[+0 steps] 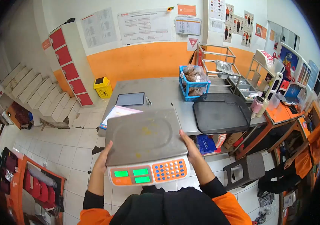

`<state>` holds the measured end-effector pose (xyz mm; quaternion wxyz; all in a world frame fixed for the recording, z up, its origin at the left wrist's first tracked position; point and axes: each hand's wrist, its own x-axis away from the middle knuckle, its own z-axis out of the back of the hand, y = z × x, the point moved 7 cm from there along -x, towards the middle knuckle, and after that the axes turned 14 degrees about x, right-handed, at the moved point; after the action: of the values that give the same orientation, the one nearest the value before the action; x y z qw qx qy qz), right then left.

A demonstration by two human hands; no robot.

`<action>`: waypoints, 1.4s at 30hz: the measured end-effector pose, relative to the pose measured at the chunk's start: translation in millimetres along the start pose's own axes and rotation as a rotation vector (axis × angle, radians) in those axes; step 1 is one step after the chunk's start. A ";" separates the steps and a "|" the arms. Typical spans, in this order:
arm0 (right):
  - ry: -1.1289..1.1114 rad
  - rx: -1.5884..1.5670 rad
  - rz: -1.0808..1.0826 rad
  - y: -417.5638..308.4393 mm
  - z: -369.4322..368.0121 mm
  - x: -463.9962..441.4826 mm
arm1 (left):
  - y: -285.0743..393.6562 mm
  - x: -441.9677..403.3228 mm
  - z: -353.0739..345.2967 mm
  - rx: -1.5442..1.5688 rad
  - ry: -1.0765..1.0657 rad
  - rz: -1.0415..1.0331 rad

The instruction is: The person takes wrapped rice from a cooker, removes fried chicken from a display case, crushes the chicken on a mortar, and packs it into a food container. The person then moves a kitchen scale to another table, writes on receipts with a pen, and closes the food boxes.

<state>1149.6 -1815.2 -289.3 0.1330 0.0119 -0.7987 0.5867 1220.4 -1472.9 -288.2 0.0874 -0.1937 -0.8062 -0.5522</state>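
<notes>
A digital weighing scale point(148, 172) with a flat steel pan is held up in front of my body, its green displays lit. Yellow smears mark the pan point(141, 137). My left hand point(103, 156) grips its left side, and my right hand point(190, 147) grips the right side; the fingers underneath are hidden. Beyond the scale stands a grey metal table point(160, 88). On it lie a dark tablet-like panel point(130, 99), papers point(120, 112) partly covered by the scale, and a small metal tool point(148, 101).
A blue basket point(195, 86) of bagged brown items stands on the table beside a black tray point(222, 112). A grey stool point(244, 170) is at the right, near another person point(302, 161). A yellow bin point(102, 87) and red lockers point(70, 71) are at the back left.
</notes>
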 end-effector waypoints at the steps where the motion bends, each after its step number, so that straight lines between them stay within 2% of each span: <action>1: -0.038 -0.065 -0.010 -13.4 -5.1 -26.1 | 11.0 -43.2 -1.7 0.009 -0.032 0.011; 2: -0.074 -0.127 -0.015 -23.1 -9.3 -45.7 | 18.0 -77.9 -4.6 0.020 -0.067 0.020; 3: -0.007 -0.101 -0.058 -17.9 1.4 -77.9 | 26.0 -111.9 -10.0 -0.021 -0.067 0.012; 5: 0.058 -0.105 0.016 -19.7 15.6 -144.1 | 56.8 -182.3 -29.1 -0.108 -0.079 -0.022; 8: 0.168 -0.117 0.053 -35.7 33.0 -220.7 | 99.4 -271.5 -76.3 -0.196 -0.204 0.051; 10: 0.265 -0.128 0.029 -30.8 49.6 -266.1 | 104.7 -358.0 -89.4 -0.213 -0.259 0.170; 11: 0.361 -0.127 0.013 -56.1 38.5 -263.2 | 112.2 -398.9 -101.5 -0.265 -0.277 0.198; 14: 0.207 -0.296 0.058 -47.0 53.5 -330.9 | 128.7 -485.9 -148.1 -0.393 -0.404 0.295; 15: 0.349 -0.298 0.019 -21.3 79.2 -360.0 | 130.3 -506.1 -164.3 -0.420 -0.460 0.323; 18: 0.273 -0.388 0.037 -27.7 66.9 -383.2 | 131.8 -554.1 -204.9 -0.461 -0.496 0.420; 20: 0.383 -0.478 0.015 -3.3 70.2 -407.0 | 129.6 -595.4 -223.7 -0.565 -0.554 0.444; 22: 0.437 -0.424 0.071 -4.4 60.1 -407.0 | 129.1 -627.4 -236.2 -0.673 -0.595 0.439; 24: 0.589 -0.325 0.059 28.3 71.3 -425.9 | 129.0 -650.8 -253.1 -0.779 -0.630 0.405; 25: 0.660 -0.280 0.033 12.4 59.1 -419.2 | 115.0 -692.0 -252.5 -0.836 -0.687 0.383; 28: 0.825 -0.325 -0.029 7.7 46.2 -417.9 | 112.4 -697.3 -273.2 -0.920 -0.726 0.381; 30: 0.849 -0.304 -0.041 5.2 39.6 -421.0 | 99.0 -723.4 -272.0 -0.975 -0.711 0.365; 34: 0.816 -0.263 -0.053 26.0 40.8 -444.8 | 69.9 -778.4 -254.3 -0.976 -0.546 0.447; 39: 0.813 -0.254 -0.096 43.2 39.9 -455.7 | 47.7 -794.7 -246.4 -0.833 -0.554 0.452; 42: 0.821 -0.218 -0.070 58.8 42.0 -464.5 | 53.5 -787.3 -250.9 -0.880 -0.528 0.422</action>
<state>1578.9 -1900.1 -460.9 0.4604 -0.2096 -0.7360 0.4500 1940.2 -1857.8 -427.7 -0.0982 -0.5011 -0.4377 -0.7400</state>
